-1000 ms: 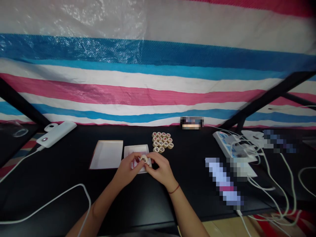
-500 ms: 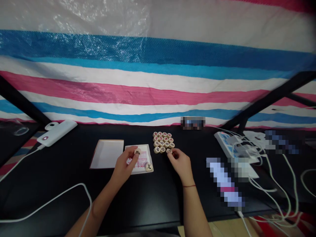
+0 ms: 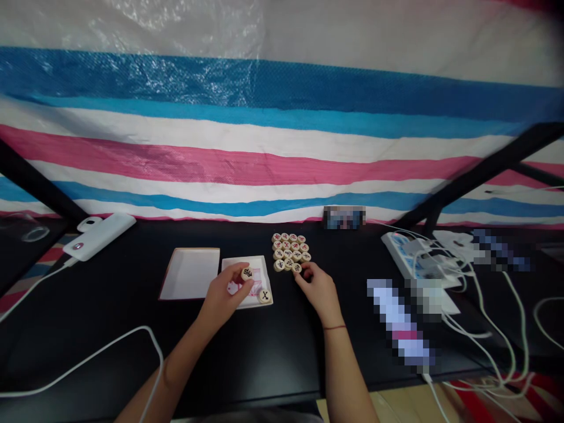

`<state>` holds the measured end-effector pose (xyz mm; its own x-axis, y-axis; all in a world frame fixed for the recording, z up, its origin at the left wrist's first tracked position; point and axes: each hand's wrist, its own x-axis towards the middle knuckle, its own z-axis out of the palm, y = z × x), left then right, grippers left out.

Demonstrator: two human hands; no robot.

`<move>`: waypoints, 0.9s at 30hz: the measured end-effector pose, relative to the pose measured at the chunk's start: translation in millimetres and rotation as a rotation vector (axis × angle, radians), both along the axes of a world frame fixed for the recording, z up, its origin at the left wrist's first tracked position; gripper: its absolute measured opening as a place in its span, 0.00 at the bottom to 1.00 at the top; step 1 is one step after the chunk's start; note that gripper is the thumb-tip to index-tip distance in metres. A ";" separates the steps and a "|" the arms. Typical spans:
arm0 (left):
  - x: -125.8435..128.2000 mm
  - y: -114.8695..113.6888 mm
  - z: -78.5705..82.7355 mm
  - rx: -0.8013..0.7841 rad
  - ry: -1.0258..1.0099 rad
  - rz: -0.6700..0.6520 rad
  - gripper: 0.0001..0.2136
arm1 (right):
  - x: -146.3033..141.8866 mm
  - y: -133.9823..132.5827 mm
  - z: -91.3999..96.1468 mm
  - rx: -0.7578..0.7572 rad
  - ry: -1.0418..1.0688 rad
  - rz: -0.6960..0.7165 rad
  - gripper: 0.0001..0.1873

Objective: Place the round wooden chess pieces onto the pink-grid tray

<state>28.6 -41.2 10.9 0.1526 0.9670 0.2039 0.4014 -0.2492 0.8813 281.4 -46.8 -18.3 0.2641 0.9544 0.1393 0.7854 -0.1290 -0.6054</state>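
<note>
**Wooden Xiangqi Pieces: Hand and Component Positions**

**Left hand.** The left hand (image 3: 224, 291) is above the white shallow tray (image 3: 256, 264). Its thumb and index finger (image 3: 240, 274) are pinched narrowly on a wooden xiangqi piece (image 3: 247, 274) bearing a black character. The piece is held clear of the tray, and its other fingers curl inward.

**Right hand.** The right hand (image 3: 318, 289) is at the lower right edge of the piece cluster. Its curled fingers (image 3: 305, 271) are touching or just beside the nearest piece (image 3: 296, 268). Whether that piece is gripped cannot be determined from this view.

**Piece locations.** The xiangqi pieces (image 3: 288, 252) lie flat on the black desk (image 3: 264, 358) in a tight cluster of rows, with red and black characters showing. A separate piece (image 3: 265, 295), marked with a black character, rests at the tray's lower right corner.

**Surrounding items.** An open white box (image 3: 190, 274) lies just left of the tray, with a narrow gap between them. A white power bank (image 3: 99, 236) sits farther left, and a power strip (image 3: 409, 258) with white cables sits to the right. A striped plastic tarpaulin (image 3: 282, 158) hangs behind the desk.
</note>
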 end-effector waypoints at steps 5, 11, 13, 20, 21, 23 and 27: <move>0.1 -0.1 0.3 0.033 0.036 -0.017 0.13 | 1.8 0.9 0.9 0.002 0.004 -0.013 0.16; 1.7 -1.0 -4.1 0.186 0.141 -0.107 0.12 | -34.5 -5.7 23.3 0.259 0.249 0.166 0.11; 3.0 -2.0 -6.4 0.248 0.179 -0.169 0.12 | -54.3 -9.7 30.6 0.252 0.355 0.386 0.09; 7.2 -5.2 -12.0 0.300 0.224 -0.260 0.13 | -81.1 -16.0 32.9 0.253 0.431 0.494 0.07; 7.9 -5.6 -11.8 0.302 0.233 -0.260 0.13 | -79.0 -15.7 31.8 0.263 0.432 0.492 0.07; 8.9 -6.1 -10.7 0.314 0.250 -0.245 0.14 | -70.7 -14.3 28.8 0.303 0.419 0.435 0.06; 7.0 -5.5 -6.6 0.299 0.288 -0.199 0.17 | -39.9 -9.1 18.1 0.398 0.289 0.013 0.11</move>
<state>35.5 -46.6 4.3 0.4209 0.8181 0.3919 0.5376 -0.5729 0.6186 241.5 -55.9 -0.2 0.3341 0.8453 0.4170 0.5784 0.1654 -0.7988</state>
